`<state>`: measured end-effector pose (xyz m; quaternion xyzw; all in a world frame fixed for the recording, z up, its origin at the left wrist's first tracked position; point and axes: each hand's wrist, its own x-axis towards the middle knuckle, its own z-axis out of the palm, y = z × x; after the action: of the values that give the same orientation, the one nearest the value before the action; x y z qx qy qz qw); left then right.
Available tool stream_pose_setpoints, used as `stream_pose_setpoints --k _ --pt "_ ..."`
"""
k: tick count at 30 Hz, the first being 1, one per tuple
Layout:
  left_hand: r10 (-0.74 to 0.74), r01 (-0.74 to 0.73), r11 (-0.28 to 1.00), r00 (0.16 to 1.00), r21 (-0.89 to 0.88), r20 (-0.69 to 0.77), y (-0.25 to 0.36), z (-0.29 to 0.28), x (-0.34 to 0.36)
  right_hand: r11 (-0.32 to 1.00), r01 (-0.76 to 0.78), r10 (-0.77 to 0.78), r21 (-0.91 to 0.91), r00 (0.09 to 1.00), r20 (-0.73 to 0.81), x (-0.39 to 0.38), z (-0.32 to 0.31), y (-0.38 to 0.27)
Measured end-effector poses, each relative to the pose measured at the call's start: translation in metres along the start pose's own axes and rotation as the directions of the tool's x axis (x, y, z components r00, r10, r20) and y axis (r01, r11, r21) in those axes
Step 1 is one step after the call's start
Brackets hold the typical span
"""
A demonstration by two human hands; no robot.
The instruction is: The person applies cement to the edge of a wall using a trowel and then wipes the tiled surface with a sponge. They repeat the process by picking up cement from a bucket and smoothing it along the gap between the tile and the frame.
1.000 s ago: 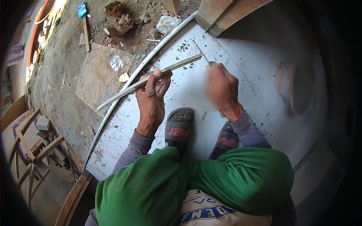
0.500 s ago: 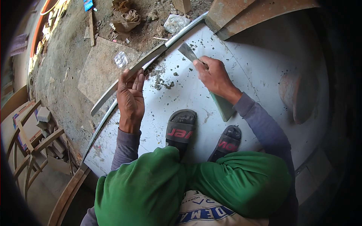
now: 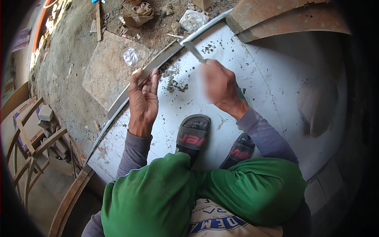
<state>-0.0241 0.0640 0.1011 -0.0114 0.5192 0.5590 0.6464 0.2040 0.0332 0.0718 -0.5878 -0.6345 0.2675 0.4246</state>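
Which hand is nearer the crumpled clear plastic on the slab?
Left: in the picture, the left hand, holding the strip, is below the clear plastic; the right hand is farther, to its lower right.

– What's on the ground (image 3: 65, 85)?
– A crumpled brown bag (image 3: 138, 15), and right of it a clear bag (image 3: 192, 20). A stick (image 3: 98, 24) lies to their left.
– And the slab (image 3: 100, 77)?
– A shiny wrapper (image 3: 130, 57) rests on it.
– And at lower left?
– A curved wooden frame (image 3: 50, 142), near a carton (image 3: 35, 129) and grey blocks (image 3: 45, 113).
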Motion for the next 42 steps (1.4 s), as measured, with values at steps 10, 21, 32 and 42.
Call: stream_pose_setpoints --k 10,21,32,42 --pt "-0.268 0.257 0.952 0.962 -0.169 -0.045 -0.014 0.009 -0.009 0.980 0.062 -0.080 -0.187 0.993 -0.086 0.011 0.008 0.013" --pt "-0.216 0.209 0.974 0.973 -0.091 -0.082 -0.010 0.003 -0.007 0.916 0.388 -0.365 -0.106 0.912 0.187 0.027 0.010 -0.017" --pt "0.213 -0.209 0.944 0.977 0.254 0.014 0.010 -0.008 -0.001 0.606 -0.688 0.408 0.399 0.700 0.586 0.071 0.023 0.042" --pt "0.303 -0.476 0.744 0.866 0.469 0.399 0.017 0.024 -0.007 0.558 -0.793 0.650 0.246 0.602 0.464 -0.041 -0.064 -0.016"
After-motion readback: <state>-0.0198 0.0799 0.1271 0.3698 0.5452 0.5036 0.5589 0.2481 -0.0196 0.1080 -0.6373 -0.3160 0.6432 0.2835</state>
